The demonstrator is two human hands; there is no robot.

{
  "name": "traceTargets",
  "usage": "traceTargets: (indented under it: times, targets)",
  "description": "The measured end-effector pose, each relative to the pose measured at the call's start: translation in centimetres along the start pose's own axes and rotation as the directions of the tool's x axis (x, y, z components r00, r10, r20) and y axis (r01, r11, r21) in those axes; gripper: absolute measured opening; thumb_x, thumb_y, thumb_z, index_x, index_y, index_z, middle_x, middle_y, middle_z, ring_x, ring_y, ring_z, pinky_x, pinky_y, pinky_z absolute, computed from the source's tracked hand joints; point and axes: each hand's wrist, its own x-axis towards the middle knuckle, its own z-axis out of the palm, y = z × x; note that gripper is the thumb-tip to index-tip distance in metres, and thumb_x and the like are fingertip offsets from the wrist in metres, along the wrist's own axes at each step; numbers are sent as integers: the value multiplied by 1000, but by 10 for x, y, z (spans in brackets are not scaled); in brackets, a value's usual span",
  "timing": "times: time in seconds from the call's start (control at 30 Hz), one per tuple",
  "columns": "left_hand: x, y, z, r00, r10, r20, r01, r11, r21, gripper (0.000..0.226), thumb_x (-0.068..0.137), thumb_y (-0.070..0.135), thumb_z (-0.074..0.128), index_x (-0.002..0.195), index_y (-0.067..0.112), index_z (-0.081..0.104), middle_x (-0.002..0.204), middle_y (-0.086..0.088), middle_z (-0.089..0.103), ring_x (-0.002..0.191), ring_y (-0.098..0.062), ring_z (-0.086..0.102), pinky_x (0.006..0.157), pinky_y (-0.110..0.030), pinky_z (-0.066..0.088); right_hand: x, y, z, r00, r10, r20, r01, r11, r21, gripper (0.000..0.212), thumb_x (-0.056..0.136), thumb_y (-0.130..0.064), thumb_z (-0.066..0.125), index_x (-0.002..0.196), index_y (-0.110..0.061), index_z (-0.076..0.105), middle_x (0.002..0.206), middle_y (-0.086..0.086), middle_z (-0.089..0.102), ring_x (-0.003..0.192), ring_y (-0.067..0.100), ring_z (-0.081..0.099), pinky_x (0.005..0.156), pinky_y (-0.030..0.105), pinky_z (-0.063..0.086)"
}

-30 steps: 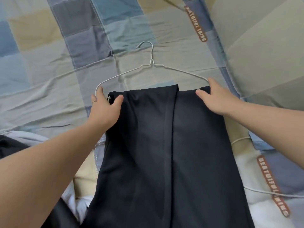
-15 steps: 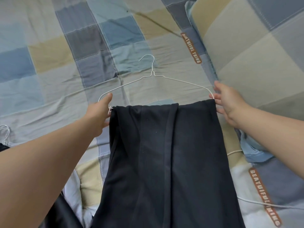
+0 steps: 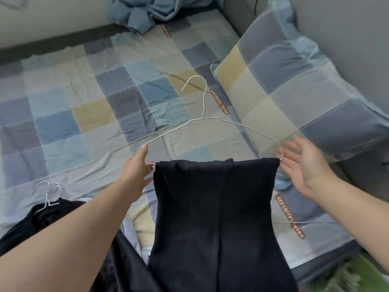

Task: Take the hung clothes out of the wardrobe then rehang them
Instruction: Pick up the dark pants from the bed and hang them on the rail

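Observation:
A white wire hanger (image 3: 203, 102) is lifted above the bed, its hook pointing away from me. Black trousers (image 3: 214, 207) are folded over its bottom bar and hang down toward me. My left hand (image 3: 136, 171) grips the hanger's left corner, thumb lying along the sloping wire. My right hand (image 3: 303, 165) is spread with the palm showing beside the right corner, its fingertips at the wire and the trousers' edge.
The checked bed sheet (image 3: 84, 102) lies below, with a matching pillow (image 3: 284, 81) at the right. Two more wire hangers (image 3: 47, 194) rest on dark clothes (image 3: 52, 209) at the lower left. Crumpled blue cloth (image 3: 147, 11) lies at the far edge. A white cable (image 3: 315, 222) crosses the right side.
The hanger with the trousers has come up off the bed. My right hand has let go and spread its fingers beside the right corner. My view has tilted up, showing more of the bed.

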Motion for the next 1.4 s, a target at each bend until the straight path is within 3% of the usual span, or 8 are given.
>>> traceTargets:
  times: [0.33, 0.5, 0.63, 0.87, 1.0, 1.17, 1.27, 1.4]
  targets:
    - [-227, -3, -77, 985, 41, 168, -37, 999, -30, 56, 96, 55, 53, 131, 11, 47, 122, -13, 65, 114, -21, 61, 85, -36, 50, -292, -28, -50, 974, -19, -228, 87, 953, 291, 54, 102, -38, 40, 146, -7, 41, 147, 10, 46, 136, 20, 43, 114, 34, 28]
    - [-308, -15, -110, 970, 91, 227, -103, 994, 39, 41, 99, 54, 48, 120, 19, 45, 121, -10, 66, 119, -21, 58, 105, -45, 45, -405, -15, -74, 953, -20, -303, 144, 908, 393, 49, 102, -33, 42, 144, -6, 43, 147, 8, 46, 138, 19, 40, 116, 33, 26]
    - [-360, -21, -126, 940, 175, 293, -212, 972, 99, 53, 98, 53, 50, 128, 9, 48, 115, -11, 68, 118, -24, 60, 104, -47, 46, -478, 10, -100, 932, -25, -361, 188, 887, 422, 46, 102, -26, 43, 145, -9, 44, 147, 5, 47, 139, 20, 39, 111, 32, 31]
    - [-441, -58, -152, 876, 284, 389, -343, 935, 90, 51, 99, 49, 50, 129, 8, 43, 116, -17, 66, 112, -22, 64, 95, -44, 51, -592, 65, -146, 889, -77, -452, 276, 877, 393, 36, 100, -15, 51, 136, -8, 54, 130, 5, 61, 124, 20, 54, 103, 32, 41]
    - [-486, -91, -168, 836, 324, 442, -395, 915, 77, 46, 101, 46, 48, 126, 9, 44, 103, -14, 66, 111, -23, 65, 97, -44, 51, -665, 98, -169, 839, -149, -523, 322, 911, 257, 32, 95, -12, 60, 126, -10, 64, 120, 3, 67, 113, 16, 61, 103, 34, 47]
    - [-552, -132, -178, 753, 345, 560, -459, 886, 71, 43, 101, 46, 47, 124, 10, 41, 112, -16, 67, 108, -23, 65, 95, -42, 51, -762, 144, -207, 719, -350, -601, 338, 931, -139, 17, 92, -20, 65, 106, -19, 74, 98, -6, 74, 91, 7, 67, 85, 25, 52]
    - [-602, -160, -178, 682, 323, 656, -490, 868, 83, 41, 101, 46, 46, 123, 11, 41, 104, -12, 68, 107, -21, 66, 95, -41, 50, -822, 171, -235, 655, -411, -634, 292, 912, -289, 9, 93, -23, 64, 90, -24, 73, 77, -8, 71, 71, 5, 65, 69, 20, 51]
    - [-662, -202, -173, 581, 264, 770, -523, 846, 105, 40, 101, 44, 49, 119, 10, 44, 97, -15, 66, 107, -22, 66, 95, -41, 51, -906, 201, -278, 646, -446, -619, 187, 879, -439, 9, 93, -26, 64, 87, -26, 71, 70, -3, 69, 61, 12, 60, 60, 20, 47]
